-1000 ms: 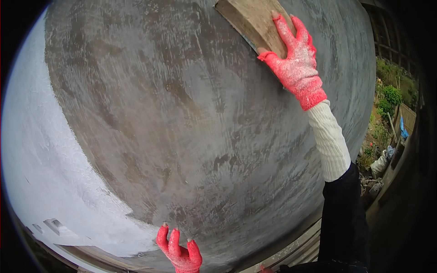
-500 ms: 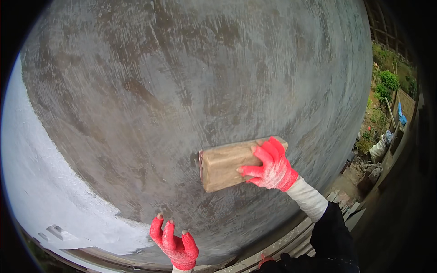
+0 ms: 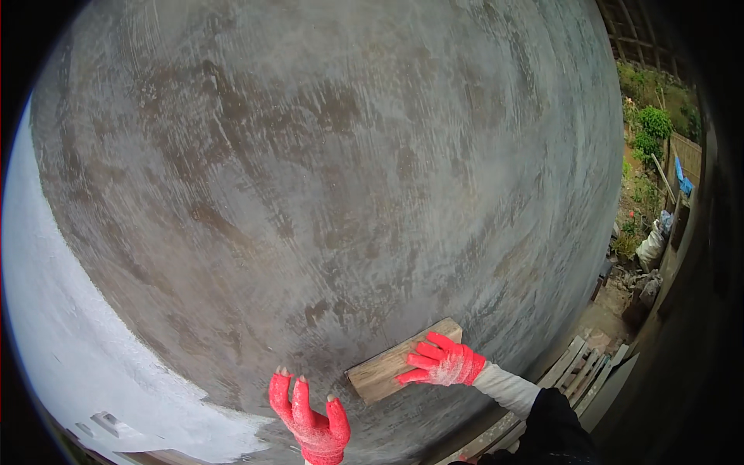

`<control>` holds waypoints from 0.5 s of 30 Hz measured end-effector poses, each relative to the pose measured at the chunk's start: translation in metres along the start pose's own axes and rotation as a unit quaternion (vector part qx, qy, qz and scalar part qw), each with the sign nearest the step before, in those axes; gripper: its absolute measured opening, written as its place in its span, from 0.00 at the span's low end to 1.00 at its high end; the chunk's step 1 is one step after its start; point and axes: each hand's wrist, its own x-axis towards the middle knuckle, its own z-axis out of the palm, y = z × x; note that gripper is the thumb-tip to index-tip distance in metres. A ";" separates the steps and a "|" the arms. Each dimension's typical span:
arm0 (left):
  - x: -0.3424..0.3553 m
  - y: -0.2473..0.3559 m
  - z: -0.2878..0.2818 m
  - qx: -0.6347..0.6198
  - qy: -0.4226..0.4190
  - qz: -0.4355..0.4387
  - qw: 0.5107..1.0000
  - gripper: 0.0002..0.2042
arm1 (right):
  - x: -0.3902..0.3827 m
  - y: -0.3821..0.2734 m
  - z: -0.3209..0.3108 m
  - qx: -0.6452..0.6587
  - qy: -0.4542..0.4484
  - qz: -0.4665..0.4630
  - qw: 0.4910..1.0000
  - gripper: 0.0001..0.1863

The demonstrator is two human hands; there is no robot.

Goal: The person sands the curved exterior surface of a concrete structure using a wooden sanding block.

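My right hand, in a red glove with bare fingertips and a pale knitted sleeve, grips a wooden block held flat against the grey, streaky wall, low in the middle of the view. My left hand, in a matching red glove, is empty at the lower edge, left of the block, fingers apart and slightly curled near the wall; whether its fingertips touch it I cannot tell. A white coated area with a ragged edge covers the wall's left side.
At the right, past the wall's edge, are plants, a fence, a blue plastic sheet, white sacks and rubble. Wooden planks lie along the lower right. A dark lattice structure is at the top right.
My right hand with the block has moved from the upper right down to the lower middle, the block's angle changing on the way. My left hand stays low, with fingers still apart.
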 end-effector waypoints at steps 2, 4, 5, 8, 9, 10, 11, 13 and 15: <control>0.006 0.000 0.003 0.085 -0.028 0.048 0.995 0.31 | 0.009 0.025 -0.014 -0.007 0.005 0.023 1.000 0.36; 0.017 -0.010 0.008 0.105 -0.032 0.065 0.992 0.32 | 0.054 0.086 -0.057 0.003 0.058 0.154 0.986 0.45; 0.023 -0.013 0.011 0.166 -0.023 0.066 0.984 0.33 | 0.070 0.117 -0.064 -0.019 0.126 0.242 0.962 0.48; 0.047 -0.021 0.023 0.237 -0.020 0.075 0.968 0.33 | 0.111 0.214 -0.100 -0.059 0.243 0.474 0.844 0.47; 0.054 -0.025 0.028 0.270 -0.009 0.083 0.959 0.33 | 0.111 0.218 -0.102 -0.061 0.239 0.479 0.843 0.47; 0.060 -0.029 0.033 0.303 0.002 0.090 0.949 0.33 | 0.112 0.219 -0.103 -0.058 0.260 0.505 0.821 0.47; 0.065 -0.033 0.037 0.316 0.000 0.093 0.944 0.33 | 0.113 0.218 -0.105 -0.059 0.282 0.530 0.798 0.47; 0.065 -0.049 0.040 0.348 0.005 0.082 0.934 0.33 | 0.081 0.147 -0.068 -0.051 0.205 0.432 0.877 0.50; 0.066 -0.051 0.047 0.376 0.009 0.055 0.925 0.33 | 0.009 0.063 -0.020 0.058 0.133 0.306 0.941 0.44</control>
